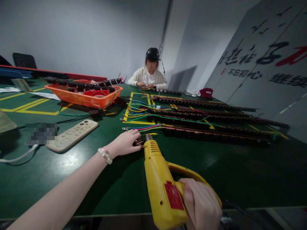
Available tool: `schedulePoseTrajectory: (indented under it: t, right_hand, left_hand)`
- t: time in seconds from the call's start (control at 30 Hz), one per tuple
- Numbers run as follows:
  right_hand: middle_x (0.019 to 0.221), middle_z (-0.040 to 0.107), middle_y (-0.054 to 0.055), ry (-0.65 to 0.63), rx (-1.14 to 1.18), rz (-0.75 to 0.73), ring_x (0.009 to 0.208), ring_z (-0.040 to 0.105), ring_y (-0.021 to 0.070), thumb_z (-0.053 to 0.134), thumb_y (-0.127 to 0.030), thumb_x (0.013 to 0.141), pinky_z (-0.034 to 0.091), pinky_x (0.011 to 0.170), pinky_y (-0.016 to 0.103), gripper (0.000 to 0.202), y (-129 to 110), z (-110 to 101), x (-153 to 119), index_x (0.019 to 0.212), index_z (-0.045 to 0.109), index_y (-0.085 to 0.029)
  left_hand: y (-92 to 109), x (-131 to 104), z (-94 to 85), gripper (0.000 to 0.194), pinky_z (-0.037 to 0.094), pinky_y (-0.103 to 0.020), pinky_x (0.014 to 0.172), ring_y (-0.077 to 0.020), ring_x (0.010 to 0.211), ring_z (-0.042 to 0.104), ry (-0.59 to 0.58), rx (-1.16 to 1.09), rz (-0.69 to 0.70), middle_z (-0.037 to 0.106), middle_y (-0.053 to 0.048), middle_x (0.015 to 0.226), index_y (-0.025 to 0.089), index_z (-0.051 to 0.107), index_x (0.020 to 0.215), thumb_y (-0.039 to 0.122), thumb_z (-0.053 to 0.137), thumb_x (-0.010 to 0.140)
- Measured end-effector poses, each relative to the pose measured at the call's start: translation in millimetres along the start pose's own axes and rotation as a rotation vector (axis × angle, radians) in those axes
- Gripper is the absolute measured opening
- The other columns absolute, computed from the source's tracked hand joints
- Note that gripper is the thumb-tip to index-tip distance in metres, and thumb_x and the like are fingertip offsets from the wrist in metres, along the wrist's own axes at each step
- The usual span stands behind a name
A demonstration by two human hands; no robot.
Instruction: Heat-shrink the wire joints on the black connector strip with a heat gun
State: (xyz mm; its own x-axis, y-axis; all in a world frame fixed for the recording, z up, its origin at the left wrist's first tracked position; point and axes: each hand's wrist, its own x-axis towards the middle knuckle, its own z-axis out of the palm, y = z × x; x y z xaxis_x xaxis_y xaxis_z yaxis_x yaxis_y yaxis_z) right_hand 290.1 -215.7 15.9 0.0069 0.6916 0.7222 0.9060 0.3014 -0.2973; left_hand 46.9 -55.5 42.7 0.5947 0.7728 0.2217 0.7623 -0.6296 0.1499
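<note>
My right hand [202,203] grips the handle of a yellow heat gun [159,179] whose metal nozzle points away from me at the near ends of coloured wires [141,127]. My left hand [126,142], with a beaded bracelet at the wrist, rests on the green table [72,172] and pinches a small dark connector piece [138,141] right beside the nozzle. Beyond them lie several long dark terminal strips [211,134] with red, blue, green and yellow wires at their left ends.
A beige remote control [73,134] lies to the left, with a white cable. An orange tray [81,95] holds dark parts and tape. Another person sits at the table's far end. A red cap [206,92] lies far right. Yellow tape lines mark the tabletop.
</note>
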Motion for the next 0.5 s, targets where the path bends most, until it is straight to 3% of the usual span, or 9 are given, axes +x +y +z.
schedulePoseTrajectory:
  t: [0.5]
  right_hand:
    - [0.078, 0.061, 0.001, -0.013, 0.045, 0.021, 0.078, 0.049, 0.0089, 0.030, -0.023, 0.092, 0.032, 0.080, 0.025, 0.034, 8.9, 0.8, 3.5, 0.077, 0.060, -0.017]
  left_hand:
    - [-3.1, -2.1, -2.0, 0.030, 0.040, -0.027, 0.069, -0.0164, 0.083, 0.052, -0.005, -0.031, 0.022, 0.055, -0.004, 0.091, 0.017, 0.051, 0.084, 0.047, 0.046, 0.084]
